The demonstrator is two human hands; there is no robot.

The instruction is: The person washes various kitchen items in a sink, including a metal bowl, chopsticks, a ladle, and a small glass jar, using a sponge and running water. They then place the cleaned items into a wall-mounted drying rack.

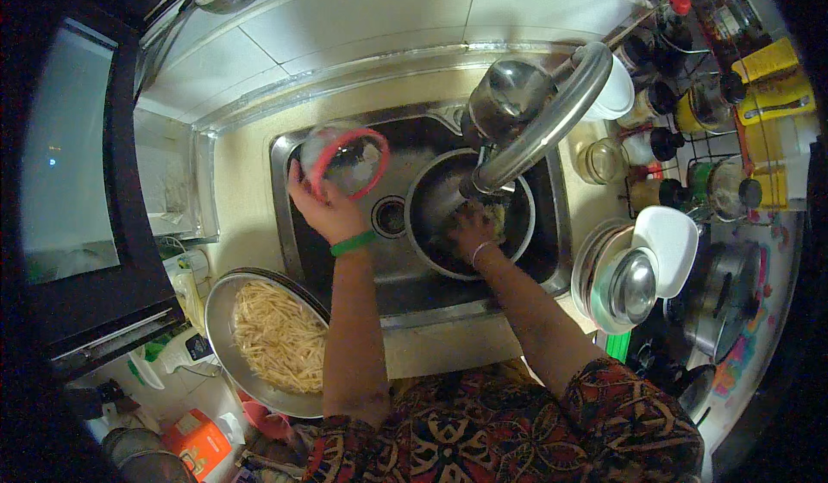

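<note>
My left hand grips a clear round container with a red rim, tilted over the left side of the steel sink. Through its mouth the inside looks glossy. Beside the drain, a dark round pan with a pale rim sits in the basin. My right hand reaches down into this pan, fingers pointing away from me. Next to the fingers shows a yellowish-green piece, perhaps a scrubber; blur hides whether the hand holds it. The curved metal faucet hangs over the pan.
A steel bowl of pale thin strips stands left of the sink, by my left forearm. Behind the faucet is a steel pot. Stacked plates and a steel bowl lie at right, below a wire rack of jars.
</note>
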